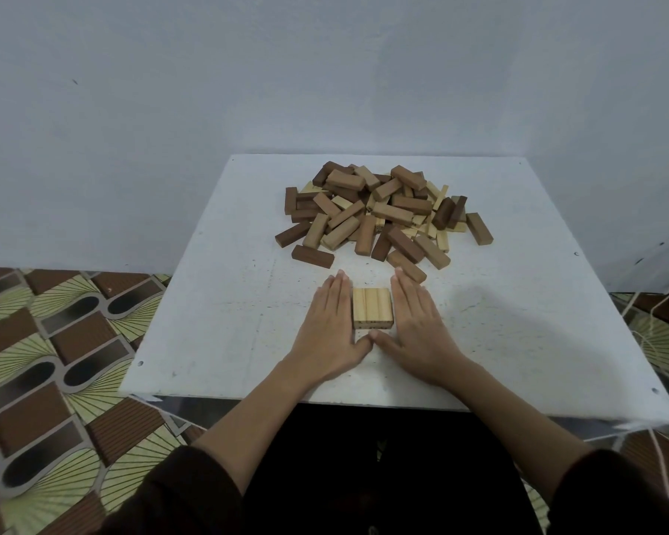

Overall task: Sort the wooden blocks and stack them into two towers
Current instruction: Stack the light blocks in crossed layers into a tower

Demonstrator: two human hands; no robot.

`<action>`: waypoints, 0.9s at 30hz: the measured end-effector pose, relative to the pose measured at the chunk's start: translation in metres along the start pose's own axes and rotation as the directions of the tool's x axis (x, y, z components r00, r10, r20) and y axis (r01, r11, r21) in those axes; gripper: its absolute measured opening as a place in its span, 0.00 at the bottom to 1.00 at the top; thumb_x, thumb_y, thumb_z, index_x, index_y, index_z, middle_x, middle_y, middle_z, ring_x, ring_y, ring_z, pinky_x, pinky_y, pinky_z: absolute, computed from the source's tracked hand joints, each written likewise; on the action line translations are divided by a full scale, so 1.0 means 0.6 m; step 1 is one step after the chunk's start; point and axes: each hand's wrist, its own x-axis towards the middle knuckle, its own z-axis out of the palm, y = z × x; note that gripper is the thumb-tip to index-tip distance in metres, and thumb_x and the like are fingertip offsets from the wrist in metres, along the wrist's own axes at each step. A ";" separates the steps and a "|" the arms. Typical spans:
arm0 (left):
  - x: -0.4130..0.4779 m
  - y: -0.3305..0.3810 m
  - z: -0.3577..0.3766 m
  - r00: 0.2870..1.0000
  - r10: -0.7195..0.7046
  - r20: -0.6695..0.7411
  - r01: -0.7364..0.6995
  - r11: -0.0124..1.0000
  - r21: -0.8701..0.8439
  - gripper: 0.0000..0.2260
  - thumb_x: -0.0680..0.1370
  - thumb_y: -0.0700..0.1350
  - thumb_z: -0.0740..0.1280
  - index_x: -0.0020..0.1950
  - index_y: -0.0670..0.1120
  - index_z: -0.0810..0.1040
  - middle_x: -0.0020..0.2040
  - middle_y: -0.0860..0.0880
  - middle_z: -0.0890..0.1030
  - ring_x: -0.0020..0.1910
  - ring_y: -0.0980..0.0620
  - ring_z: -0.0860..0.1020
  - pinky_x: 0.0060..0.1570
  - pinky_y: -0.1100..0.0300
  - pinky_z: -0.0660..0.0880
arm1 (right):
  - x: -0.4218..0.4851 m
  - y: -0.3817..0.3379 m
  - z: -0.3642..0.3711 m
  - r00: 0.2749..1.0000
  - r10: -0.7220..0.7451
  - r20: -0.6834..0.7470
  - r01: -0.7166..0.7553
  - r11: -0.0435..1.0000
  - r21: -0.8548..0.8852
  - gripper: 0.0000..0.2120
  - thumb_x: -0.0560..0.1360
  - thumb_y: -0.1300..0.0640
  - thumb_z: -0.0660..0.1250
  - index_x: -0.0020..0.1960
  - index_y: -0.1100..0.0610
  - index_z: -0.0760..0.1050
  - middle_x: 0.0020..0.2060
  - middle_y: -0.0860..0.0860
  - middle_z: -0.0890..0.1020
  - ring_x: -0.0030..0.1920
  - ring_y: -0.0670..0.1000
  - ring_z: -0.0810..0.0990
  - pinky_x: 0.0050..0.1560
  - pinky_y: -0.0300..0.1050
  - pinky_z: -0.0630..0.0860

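No words or numbers can be read. The light blocks (373,310) between the left hand (327,334) and the right hand (418,332) have tiny dark marks, too small to read.

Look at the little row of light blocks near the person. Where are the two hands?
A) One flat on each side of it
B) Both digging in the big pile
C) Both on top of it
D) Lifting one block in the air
A: the left hand and the right hand lie flat on the table with straight fingers, one along each side of the row of light blocks.
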 end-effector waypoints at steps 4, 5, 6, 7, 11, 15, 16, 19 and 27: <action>0.002 -0.002 0.004 1.000 -0.006 0.015 0.006 0.999 0.042 0.45 0.69 0.68 0.41 0.76 0.37 0.40 0.78 0.41 0.41 0.77 0.47 0.40 0.75 0.56 0.39 | 0.002 0.001 0.004 0.999 0.021 0.028 -0.020 0.999 -0.044 0.44 0.73 0.33 0.39 0.76 0.65 0.44 0.76 0.59 0.46 0.76 0.56 0.46 0.75 0.52 0.44; 0.002 -0.003 0.006 1.000 -0.008 0.022 0.007 0.998 0.055 0.45 0.70 0.67 0.40 0.76 0.37 0.40 0.78 0.41 0.41 0.77 0.46 0.40 0.75 0.55 0.40 | 0.002 0.000 0.004 0.999 0.020 0.026 -0.019 0.998 -0.055 0.44 0.73 0.33 0.39 0.76 0.65 0.44 0.76 0.60 0.47 0.76 0.56 0.46 0.75 0.52 0.44; 0.004 -0.002 0.006 1.000 -0.009 0.028 0.008 0.998 0.068 0.45 0.70 0.67 0.40 0.76 0.37 0.40 0.78 0.41 0.41 0.77 0.46 0.40 0.75 0.54 0.41 | 0.002 -0.001 0.003 0.999 0.019 0.026 -0.017 0.997 -0.069 0.44 0.73 0.33 0.38 0.76 0.65 0.44 0.76 0.59 0.46 0.76 0.56 0.46 0.74 0.51 0.42; 0.004 -0.002 0.006 0.999 -0.009 0.034 0.007 0.997 0.082 0.45 0.70 0.67 0.39 0.76 0.37 0.40 0.78 0.41 0.41 0.77 0.46 0.40 0.75 0.53 0.41 | 0.001 -0.001 0.003 0.999 0.014 0.031 -0.011 0.996 -0.088 0.44 0.73 0.33 0.37 0.76 0.65 0.43 0.76 0.59 0.46 0.76 0.56 0.45 0.73 0.51 0.41; 0.003 0.001 0.003 0.998 -0.015 0.057 0.009 0.994 0.104 0.45 0.69 0.67 0.37 0.76 0.37 0.40 0.77 0.40 0.41 0.76 0.46 0.39 0.75 0.53 0.41 | 0.000 0.000 0.002 0.999 -0.003 0.036 0.007 0.992 -0.129 0.45 0.73 0.32 0.34 0.76 0.65 0.45 0.76 0.60 0.48 0.76 0.56 0.47 0.71 0.49 0.38; 0.003 0.001 0.000 0.996 -0.038 0.079 0.031 0.996 0.084 0.45 0.68 0.67 0.38 0.76 0.37 0.39 0.78 0.41 0.41 0.76 0.47 0.39 0.75 0.55 0.39 | 0.000 -0.001 0.002 0.999 -0.009 0.043 0.014 0.993 -0.114 0.44 0.73 0.33 0.38 0.76 0.65 0.45 0.76 0.60 0.48 0.76 0.56 0.46 0.72 0.49 0.39; 0.002 0.001 -0.004 0.996 -0.035 0.088 0.030 0.998 0.057 0.45 0.69 0.67 0.41 0.76 0.38 0.39 0.78 0.42 0.40 0.76 0.47 0.38 0.75 0.56 0.38 | 0.001 0.000 0.002 0.999 -0.012 0.048 0.016 0.997 -0.082 0.44 0.73 0.33 0.38 0.76 0.65 0.44 0.76 0.59 0.47 0.76 0.55 0.45 0.72 0.48 0.39; -0.008 -0.009 -0.030 0.989 0.034 0.147 -0.014 0.991 -0.130 0.42 0.72 0.58 0.57 0.77 0.39 0.41 0.78 0.46 0.42 0.76 0.51 0.40 0.73 0.61 0.40 | -0.002 0.012 -0.010 0.999 -0.032 -0.005 0.032 0.992 0.118 0.41 0.74 0.34 0.41 0.77 0.62 0.46 0.77 0.55 0.49 0.76 0.51 0.46 0.74 0.45 0.44; 0.034 -0.076 -0.093 0.984 -0.077 -0.162 0.009 0.923 -0.385 0.15 0.76 0.34 0.61 0.61 0.43 0.72 0.58 0.51 0.71 0.56 0.58 0.68 0.53 0.71 0.65 | 0.077 0.056 -0.085 0.942 0.167 -0.291 -0.037 0.915 0.403 0.13 0.76 0.53 0.60 0.51 0.62 0.76 0.46 0.51 0.75 0.50 0.49 0.70 0.47 0.27 0.64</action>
